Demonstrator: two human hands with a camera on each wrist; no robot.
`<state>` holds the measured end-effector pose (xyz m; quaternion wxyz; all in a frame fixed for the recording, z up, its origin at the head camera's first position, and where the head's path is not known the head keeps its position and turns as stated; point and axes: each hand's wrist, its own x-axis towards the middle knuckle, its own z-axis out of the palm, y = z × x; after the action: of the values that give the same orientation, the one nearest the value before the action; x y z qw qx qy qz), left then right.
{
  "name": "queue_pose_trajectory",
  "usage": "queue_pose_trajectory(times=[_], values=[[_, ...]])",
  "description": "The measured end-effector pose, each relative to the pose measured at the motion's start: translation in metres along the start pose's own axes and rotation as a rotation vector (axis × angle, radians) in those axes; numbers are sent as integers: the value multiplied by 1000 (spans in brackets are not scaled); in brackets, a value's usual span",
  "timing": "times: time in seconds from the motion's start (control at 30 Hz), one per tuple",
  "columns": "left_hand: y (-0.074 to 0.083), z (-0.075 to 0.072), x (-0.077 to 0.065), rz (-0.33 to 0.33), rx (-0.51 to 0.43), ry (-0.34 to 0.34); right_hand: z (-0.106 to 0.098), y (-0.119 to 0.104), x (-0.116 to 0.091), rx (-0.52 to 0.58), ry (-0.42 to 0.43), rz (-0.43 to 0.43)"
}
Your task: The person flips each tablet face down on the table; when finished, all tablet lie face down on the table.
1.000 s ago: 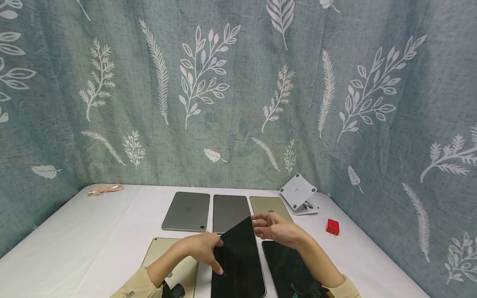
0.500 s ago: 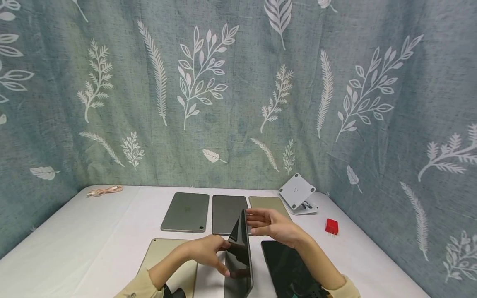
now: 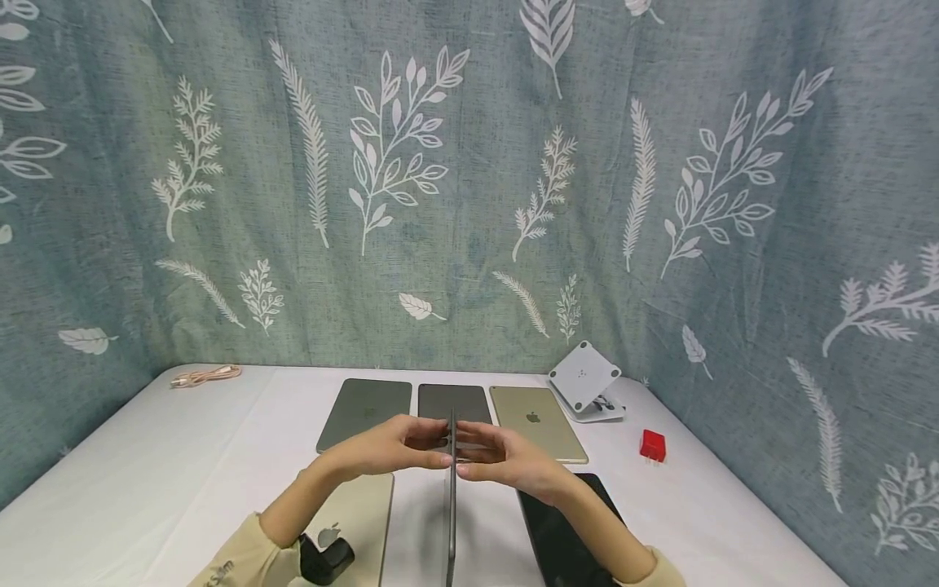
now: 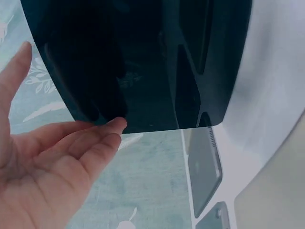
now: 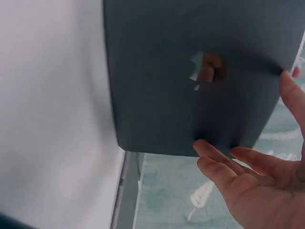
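A dark grey tablet (image 3: 451, 522) stands on edge, so the head view shows only its thin side. Its black screen (image 4: 157, 62) faces my left hand (image 3: 389, 448), whose fingertips and thumb rest against that side near the far end. From the other side my right hand (image 3: 509, 461) touches the tablet's grey back (image 5: 157, 95), fingers straight along the far end and thumb at the upper edge. Between them the two hands hold it up. Whether its lower edge rests on the table cannot be told.
A gold tablet (image 3: 370, 522) lies at left, a black-screened tablet (image 3: 557, 534) at right. Behind lie a green-grey tablet (image 3: 367, 408), a dark grey tablet (image 3: 469, 399) and another gold tablet (image 3: 546, 428). A silver stand (image 3: 587, 379), red plug (image 3: 652, 446) and coiled cable (image 3: 207, 375) sit farther out.
The tablet has turned from screen-up and tilted to upright on edge. My left hand has slid forward along it; my right hand has shifted left, now opposite the left one.
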<state>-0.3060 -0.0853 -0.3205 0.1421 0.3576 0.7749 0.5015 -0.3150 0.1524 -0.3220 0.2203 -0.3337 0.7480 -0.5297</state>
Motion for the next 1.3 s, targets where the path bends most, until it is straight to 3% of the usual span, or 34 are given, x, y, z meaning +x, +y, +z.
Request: queue_pose_trajectory(times=[0.33, 0.6, 0.73, 0.97, 1.07, 1.3], values=[[6, -21, -17, -29, -6, 1, 23, 10, 4, -199, -99, 107], [0, -38, -26, -5, -36, -112, 32, 19, 8, -339, -134, 172], [-5, -46, -31, -1, -67, -170, 34, 20, 9, -404, -110, 181], [0, -45, -33, -8, -22, -147, 32, 19, 10, -384, -113, 170], [3, -44, -36, -51, 18, -131, 30, 19, 9, -401, -112, 183], [-3, -33, -33, -128, 102, -213, 26, 11, 1, -736, -102, 261]])
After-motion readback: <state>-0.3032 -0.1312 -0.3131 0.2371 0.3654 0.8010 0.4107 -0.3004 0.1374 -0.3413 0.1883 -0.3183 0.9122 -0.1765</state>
